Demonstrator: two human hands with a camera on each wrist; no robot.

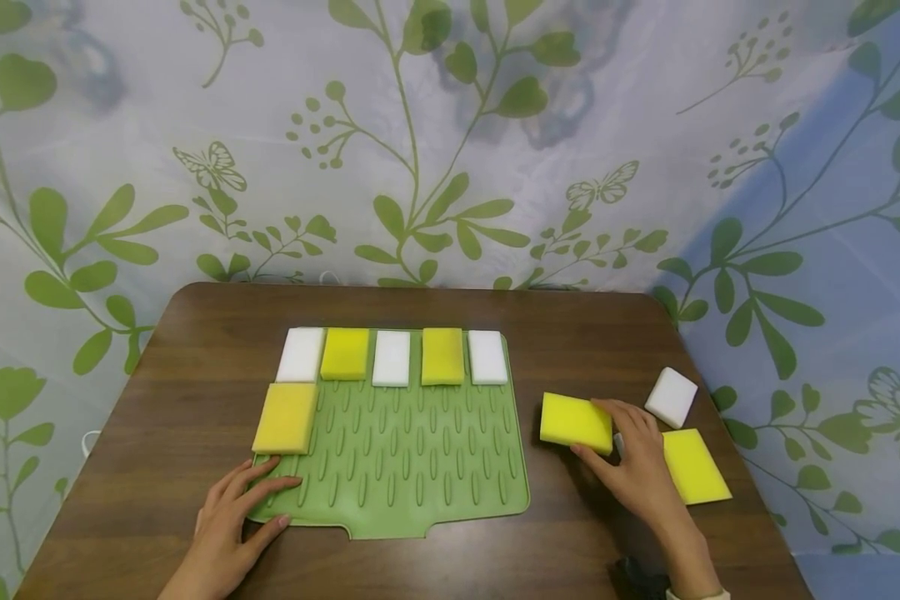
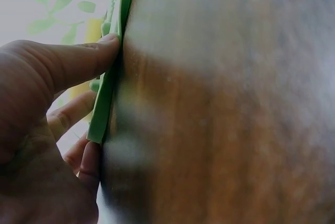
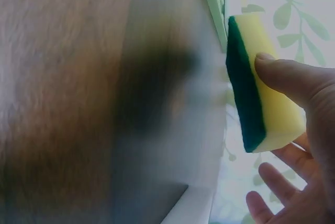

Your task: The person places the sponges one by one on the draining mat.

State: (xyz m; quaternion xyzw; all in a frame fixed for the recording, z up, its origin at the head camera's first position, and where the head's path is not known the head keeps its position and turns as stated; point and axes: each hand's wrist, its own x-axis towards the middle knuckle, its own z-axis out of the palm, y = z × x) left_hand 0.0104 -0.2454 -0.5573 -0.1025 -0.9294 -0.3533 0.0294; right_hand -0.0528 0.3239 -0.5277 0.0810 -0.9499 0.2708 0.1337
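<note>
- the right hand [image 1: 637, 462] pinches a yellow scouring sponge [image 1: 576, 423], thumb on one long side and fingertips on the other.
- this sponge is to the right of the mat, apart from it, held just over the table with its yellow face up; the right wrist view shows a dark green scouring layer [image 3: 243, 88] on the face turned toward the tabletop.
- the left hand [image 1: 228, 517] grasps nothing: its fingers lie stretched out at the near left corner of a green ridged mat [image 1: 390, 521], and the thumb rests on the near edge.
- just beyond the left fingertips, a paler yellow sponge [image 1: 285, 417] lies at the mat's left edge.
- along the far edge of the mat runs a row, left to right: left white block [image 1: 300, 354], left yellow sponge [image 1: 345, 353], middle white block [image 1: 392, 358], right yellow sponge [image 1: 442, 356], right white block [image 1: 488, 357].
- past the right hand, a tilted white block [image 1: 671, 397] and a flat yellow sponge [image 1: 695, 467] lie near the right edge of the table.
- a black object [image 1: 637, 578], too unclear to name, shows beside the right wrist.
- all this is on a brown wood-grain table [image 1: 487, 567].
- behind hangs a pale leaf-and-butterfly-print sheet [image 1: 270, 192].
</note>
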